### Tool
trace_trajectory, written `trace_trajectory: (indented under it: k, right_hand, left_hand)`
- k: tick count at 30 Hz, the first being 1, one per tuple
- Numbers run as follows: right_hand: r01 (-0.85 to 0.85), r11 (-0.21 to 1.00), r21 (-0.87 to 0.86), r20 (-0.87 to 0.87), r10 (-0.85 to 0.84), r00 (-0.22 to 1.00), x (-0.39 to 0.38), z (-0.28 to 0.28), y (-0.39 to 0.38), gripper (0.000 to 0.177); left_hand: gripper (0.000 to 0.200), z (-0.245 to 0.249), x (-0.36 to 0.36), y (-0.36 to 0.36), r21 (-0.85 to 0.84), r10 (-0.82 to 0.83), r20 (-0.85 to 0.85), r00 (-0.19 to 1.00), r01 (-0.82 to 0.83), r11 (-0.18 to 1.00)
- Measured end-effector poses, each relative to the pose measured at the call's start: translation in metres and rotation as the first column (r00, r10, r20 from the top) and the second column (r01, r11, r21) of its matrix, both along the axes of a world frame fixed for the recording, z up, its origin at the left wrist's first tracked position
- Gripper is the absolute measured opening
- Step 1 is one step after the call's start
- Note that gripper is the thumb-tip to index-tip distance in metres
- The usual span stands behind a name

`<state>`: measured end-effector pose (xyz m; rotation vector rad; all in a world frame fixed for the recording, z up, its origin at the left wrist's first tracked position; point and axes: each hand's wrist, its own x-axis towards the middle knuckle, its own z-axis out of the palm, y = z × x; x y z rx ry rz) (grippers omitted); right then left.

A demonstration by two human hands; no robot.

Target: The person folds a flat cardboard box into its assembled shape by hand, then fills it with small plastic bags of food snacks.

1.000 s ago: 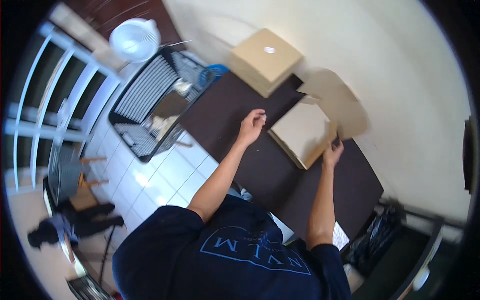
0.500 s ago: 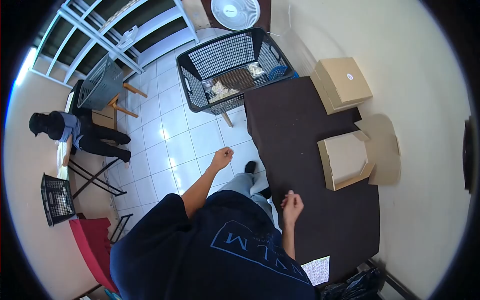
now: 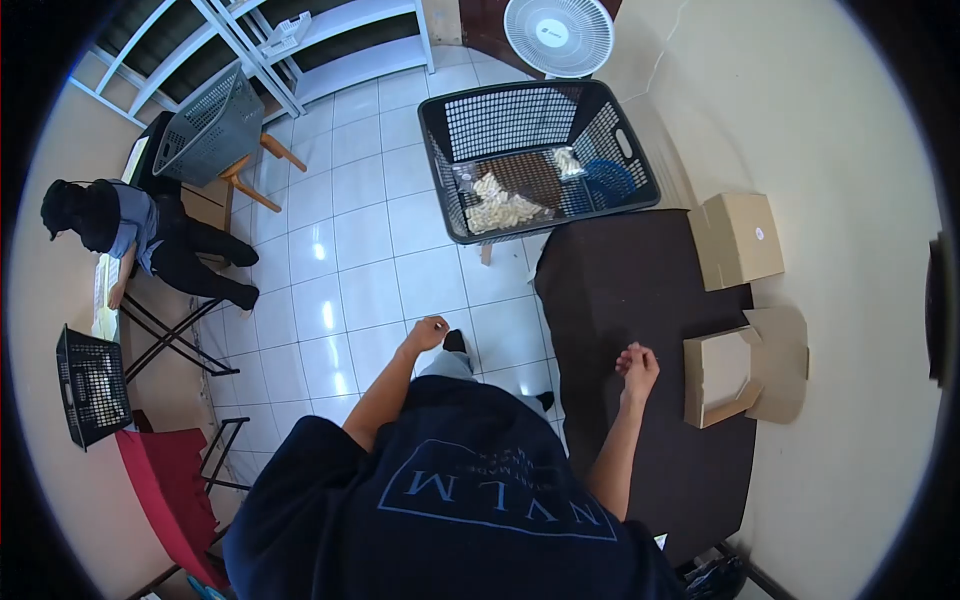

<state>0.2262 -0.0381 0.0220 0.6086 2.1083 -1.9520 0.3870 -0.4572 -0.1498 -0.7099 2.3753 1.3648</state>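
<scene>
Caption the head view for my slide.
A person's right hand above a dark-covered table, near an open cardboard box, while the left hand hangs above white floor tiles.

White-tiled floor [image 3: 370, 240], bright light reflections [image 3: 328, 315]. Cream wall [image 3: 850, 200] at right. White shelving [image 3: 365, 68]. Brown-covered table [image 3: 620, 265] near wall.

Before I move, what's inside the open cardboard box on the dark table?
The open cardboard box shows a pale flat surface inside, with no separate item visible on it. Anything beneath is covered; the near wall may hide a strip.
</scene>
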Motion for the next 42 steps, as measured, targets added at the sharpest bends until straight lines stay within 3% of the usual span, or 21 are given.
trace_trajectory:
  k: [4, 7, 10, 13, 16, 18, 20, 22, 24, 26, 27, 28, 30, 31, 34, 35, 36, 38, 39, 41, 42]
  right_hand:
    - [0.051, 0.999, -0.015, -0.002, -0.051, 0.999, -0.030, 0.013, -0.073, 0.016]
    - [-0.001, 1.000, -0.013, -0.045, 0.000, 0.999, -0.055, 0.033, -0.134, 0.015]
    - [-0.212, 0.977, -0.019, -0.068, 0.211, 0.975, -0.096, 0.063, -0.191, 0.017]
    - [-0.376, 0.926, -0.038, -0.067, 0.373, 0.926, -0.159, 0.054, -0.243, 0.017]
    - [-0.480, 0.873, -0.082, 0.051, 0.485, 0.873, -0.225, 0.019, -0.296, 0.017]
    - [-0.567, 0.814, -0.127, 0.237, 0.580, 0.780, -0.260, -0.032, -0.320, 0.014]
    - [-0.615, 0.781, -0.106, 0.357, 0.607, 0.710, -0.284, -0.114, -0.329, 0.013]
    - [-0.635, 0.771, -0.047, 0.522, 0.561, 0.642, -0.301, -0.151, -0.347, 0.015]
    - [-0.687, 0.725, 0.058, 0.611, 0.518, 0.599, -0.306, -0.200, -0.355, 0.011]
    - [-0.741, 0.608, 0.286, 0.600, 0.489, 0.633, -0.300, -0.197, -0.371, 0.015]
    - [-0.760, 0.554, 0.341, 0.676, 0.417, 0.607, -0.299, -0.219, -0.375, 0.028]
    - [-0.771, 0.547, 0.326, 0.695, 0.414, 0.588, -0.293, -0.232, -0.373, 0.028]
    - [-0.805, 0.236, 0.544, 0.620, 0.534, 0.575, -0.288, -0.258, -0.374, 0.040]
    - [-0.801, 0.171, 0.574, 0.619, 0.551, 0.560, -0.286, -0.272, -0.376, 0.049]
    - [-0.831, 0.166, 0.531, 0.735, 0.397, 0.549, -0.282, -0.277, -0.393, 0.050]
    - [-0.845, 0.055, 0.532, 0.755, 0.422, 0.502, -0.284, -0.272, -0.398, 0.050]
    - [-0.849, 0.052, 0.526, 0.758, 0.424, 0.495, -0.283, -0.286, -0.399, 0.050]
    - [-0.840, -0.100, 0.533, 0.760, 0.494, 0.424, -0.283, -0.329, -0.395, 0.034]
    - [-0.839, -0.102, 0.534, 0.760, 0.493, 0.424, -0.287, -0.323, -0.396, 0.034]
    - [-0.888, 0.210, 0.409, 0.683, 0.575, 0.451, -0.297, -0.295, -0.403, 0.022]
    - [-0.884, 0.213, 0.417, 0.678, 0.575, 0.458, -0.301, -0.284, -0.404, 0.022]
  left_hand:
    - [0.020, 0.016, 0.014, -0.063, -0.023, 0.154, -0.030, 0.988, -0.154, 0.988]
    - [0.022, 0.018, 0.029, -0.103, 0.074, 0.308, 0.071, 0.949, -0.313, 0.947]
    - [0.026, 0.005, 0.049, -0.131, 0.142, 0.412, 0.226, 0.882, -0.449, 0.882]
    - [0.025, 0.008, 0.059, -0.129, 0.122, 0.543, 0.269, 0.795, -0.588, 0.800]
    - [0.025, 0.011, 0.065, -0.113, 0.151, 0.625, 0.325, 0.710, -0.691, 0.707]
    - [0.024, 0.013, 0.061, -0.090, 0.182, 0.684, 0.343, 0.644, -0.760, 0.624]
    - [0.023, 0.003, 0.064, -0.061, 0.130, 0.722, 0.229, 0.653, -0.755, 0.642]
    - [0.022, 0.042, 0.041, -0.041, 0.168, 0.700, 0.343, 0.626, -0.774, 0.611]
    - [0.022, 0.051, 0.033, -0.028, 0.085, 0.678, 0.289, 0.676, -0.724, 0.685]
    - [0.022, 0.063, 0.018, -0.012, 0.032, 0.706, 0.243, 0.665, -0.733, 0.680]
    - [0.022, 0.075, 0.003, -0.005, 0.061, 0.730, 0.272, 0.628, -0.768, 0.638]
    - [0.022, 0.084, -0.006, 0.003, 0.086, 0.750, 0.304, 0.587, -0.801, 0.592]
    - [0.024, 0.098, -0.020, 0.007, 0.070, 0.723, 0.351, 0.595, -0.787, 0.613]
    - [0.023, 0.100, -0.023, 0.010, 0.054, 0.767, 0.343, 0.543, -0.826, 0.561]
    - [0.024, 0.104, -0.031, 0.013, 0.013, 0.793, 0.358, 0.493, -0.852, 0.524]
    - [0.024, 0.106, -0.035, 0.013, 0.016, 0.807, 0.367, 0.464, -0.870, 0.493]
    - [0.024, 0.108, -0.039, 0.011, 0.010, 0.808, 0.370, 0.458, -0.872, 0.490]
    - [0.023, 0.107, -0.047, 0.005, 0.014, 0.811, 0.340, 0.476, -0.865, 0.502]
    - [0.023, 0.103, -0.048, 0.000, 0.003, 0.813, 0.302, 0.497, -0.854, 0.521]
    - [0.020, 0.101, -0.051, -0.019, 0.001, 0.825, 0.243, 0.511, -0.850, 0.526]
    - [0.018, 0.097, -0.051, -0.030, 0.018, 0.846, 0.210, 0.490, -0.867, 0.498]
